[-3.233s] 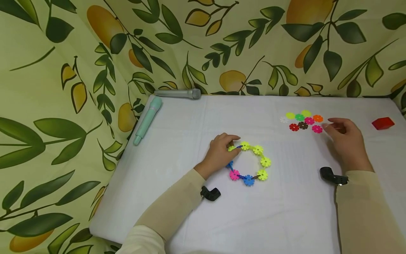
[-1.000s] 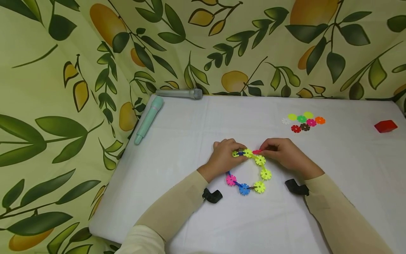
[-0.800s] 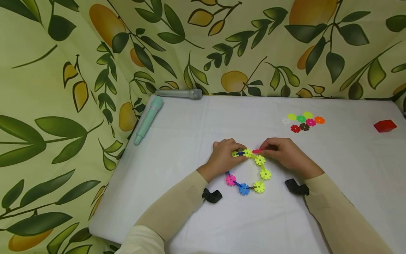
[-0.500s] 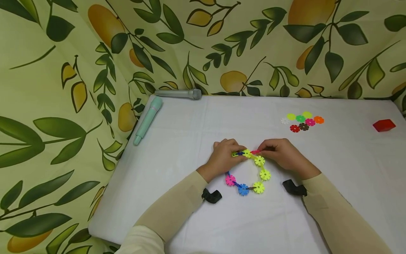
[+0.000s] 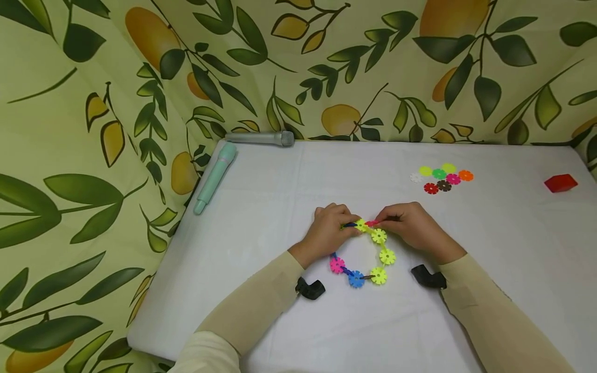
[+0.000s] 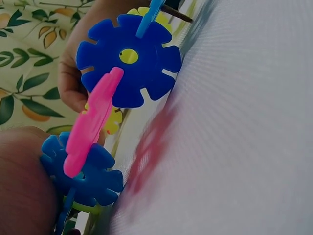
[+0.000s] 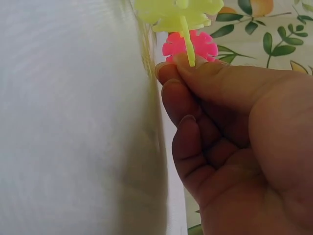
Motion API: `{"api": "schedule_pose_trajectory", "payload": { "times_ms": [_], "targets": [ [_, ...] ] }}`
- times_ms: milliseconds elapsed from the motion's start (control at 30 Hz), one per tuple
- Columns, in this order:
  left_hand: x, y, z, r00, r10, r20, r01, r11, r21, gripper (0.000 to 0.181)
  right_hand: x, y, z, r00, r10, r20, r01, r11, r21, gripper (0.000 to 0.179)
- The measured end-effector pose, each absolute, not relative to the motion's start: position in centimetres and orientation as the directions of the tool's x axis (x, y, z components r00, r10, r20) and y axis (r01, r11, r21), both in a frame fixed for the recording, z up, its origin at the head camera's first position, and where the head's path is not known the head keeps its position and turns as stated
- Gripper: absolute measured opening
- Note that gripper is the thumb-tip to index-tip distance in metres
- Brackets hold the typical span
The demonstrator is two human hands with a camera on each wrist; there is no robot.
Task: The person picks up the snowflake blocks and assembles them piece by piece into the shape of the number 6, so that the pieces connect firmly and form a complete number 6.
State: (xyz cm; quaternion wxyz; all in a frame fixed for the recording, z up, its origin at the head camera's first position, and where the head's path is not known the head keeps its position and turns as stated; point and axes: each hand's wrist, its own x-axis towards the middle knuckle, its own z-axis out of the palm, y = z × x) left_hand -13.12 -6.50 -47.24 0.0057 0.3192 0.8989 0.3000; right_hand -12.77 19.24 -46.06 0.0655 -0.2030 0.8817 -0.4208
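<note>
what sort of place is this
Probably an indoor tabletop play or craft setup, though the room itself isn't shown: a white-covered table, fruit-and-leaf patterned fabric hung behind it, and a ring of notched plastic discs.

head: high, looks down and forward at bench [image 5: 280,178] | left wrist: near flower ring [image 6: 105,51] | right wrist: near pink flower [image 7: 206,46], which head sees too

A closed-looking loop of flower-shaped, notched plastic discs [image 5: 387,256], yellow, blue and pink, linked slot into slot, sits mid-tabletop [image 5: 280,191], well in from the left and far edges. At its far side, a bright pink notched plastic disc [image 7: 205,46] meets a yellow one, standing edge-on from above.
</note>
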Motion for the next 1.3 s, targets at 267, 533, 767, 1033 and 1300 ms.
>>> {"api": "schedule_pose_trajectory", "payload": {
  "times_ms": [267, 533, 767, 1033, 1300],
  "targets": [
    [-13.1, -6.2, -47.2, -0.795, 0.580, 0.175, 0.568, 0.614, 0.548, 0.031, -12.8, 19.2, -46.1, -0.903, -0.428, 0.048, -0.308, 0.562, -0.768, 0.013],
    [-12.9, -6.1, -47.0, -0.854, 0.509, 0.102, 0.458, 0.647, 0.609, 0.029, -13.0, 19.7, -46.1, -0.912, -0.408, -0.046, -0.217, 0.575, -0.789, 0.006],
    [-12.9, -6.2, -47.2, -0.869, 0.488, 0.084, 0.418, 0.632, 0.653, 0.032, -13.3, 22.0, -45.6, -0.980, -0.200, -0.009, -0.093, 0.494, -0.865, 0.028],
    [-12.9, -6.3, -47.3, -0.864, 0.495, 0.085, 0.420, 0.619, 0.664, 0.032, -13.9, 25.2, -46.3, -1.000, -0.011, 0.016, -0.017, 0.120, -0.993, 0.053],
    [-12.9, -6.3, -47.3, -0.863, 0.500, 0.078, 0.420, 0.622, 0.661, 0.032, -14.1, 27.4, -46.7, -0.995, 0.092, 0.037, -0.034, 0.036, -0.999, 0.055]
  ]
}}
